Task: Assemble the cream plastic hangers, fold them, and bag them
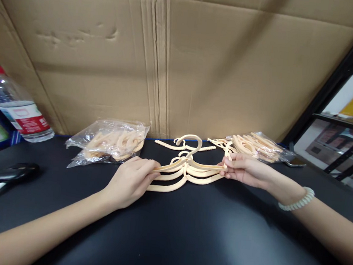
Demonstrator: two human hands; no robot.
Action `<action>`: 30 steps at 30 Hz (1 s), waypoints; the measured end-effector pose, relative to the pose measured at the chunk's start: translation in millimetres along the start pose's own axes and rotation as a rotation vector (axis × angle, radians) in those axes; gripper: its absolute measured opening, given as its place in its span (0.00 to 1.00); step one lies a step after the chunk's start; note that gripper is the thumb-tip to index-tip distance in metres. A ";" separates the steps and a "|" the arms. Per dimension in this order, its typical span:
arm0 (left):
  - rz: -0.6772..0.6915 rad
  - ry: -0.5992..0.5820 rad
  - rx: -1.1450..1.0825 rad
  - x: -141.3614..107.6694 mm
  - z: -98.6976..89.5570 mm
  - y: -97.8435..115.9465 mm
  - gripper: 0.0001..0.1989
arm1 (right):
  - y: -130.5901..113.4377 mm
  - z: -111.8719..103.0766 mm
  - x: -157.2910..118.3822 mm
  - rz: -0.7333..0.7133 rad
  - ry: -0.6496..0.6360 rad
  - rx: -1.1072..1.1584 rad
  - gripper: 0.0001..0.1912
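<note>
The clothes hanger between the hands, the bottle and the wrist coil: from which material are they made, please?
Clothes hanger: probably cream plastic, satin finish; smooth, moulded-looking curves, no grain visible.
Bottle: likely glossy clear plastic; see-through wall with highlights.
Wrist coil: pale, slightly shiny, ridged; perhaps plastic or rubber, I cannot tell which.

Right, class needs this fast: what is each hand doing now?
Left hand: closed on one arm of a cream hanger.
Right hand: closed on that hanger's other arm.
</note>
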State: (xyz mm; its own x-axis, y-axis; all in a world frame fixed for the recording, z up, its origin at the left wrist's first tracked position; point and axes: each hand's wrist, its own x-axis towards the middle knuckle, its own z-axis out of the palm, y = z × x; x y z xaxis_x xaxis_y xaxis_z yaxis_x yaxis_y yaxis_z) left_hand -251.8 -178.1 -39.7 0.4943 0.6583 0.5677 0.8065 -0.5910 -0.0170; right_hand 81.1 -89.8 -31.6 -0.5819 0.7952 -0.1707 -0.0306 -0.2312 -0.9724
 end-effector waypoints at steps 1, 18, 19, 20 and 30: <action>0.001 -0.001 0.000 -0.1 0.1 -0.1 0.09 | 0.0 0.0 0.0 0.002 0.002 -0.006 0.13; -0.003 -0.001 -0.010 0.6 -0.1 -0.1 0.09 | 3.6 10.2 -1.4 -0.118 0.092 -0.068 0.15; -0.001 -0.003 -0.007 0.3 0.2 -0.4 0.09 | 3.8 10.4 -1.5 -0.127 0.095 -0.069 0.15; 0.001 -0.005 -0.004 0.1 0.4 -0.6 0.09 | 3.9 10.6 -1.6 -0.136 0.099 -0.073 0.15; -0.025 -0.031 -0.030 0.6 -1.9 0.7 0.11 | 3.4 12.5 -0.7 -0.160 0.145 0.027 0.13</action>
State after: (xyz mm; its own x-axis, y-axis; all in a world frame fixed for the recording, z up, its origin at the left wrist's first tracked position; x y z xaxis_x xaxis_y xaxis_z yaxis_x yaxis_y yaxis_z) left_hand -251.5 -179.0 -37.9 0.4844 0.6871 0.5415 0.8088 -0.5877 0.0222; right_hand 71.3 -98.1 -32.8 -0.4448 0.8948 -0.0379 -0.1362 -0.1094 -0.9846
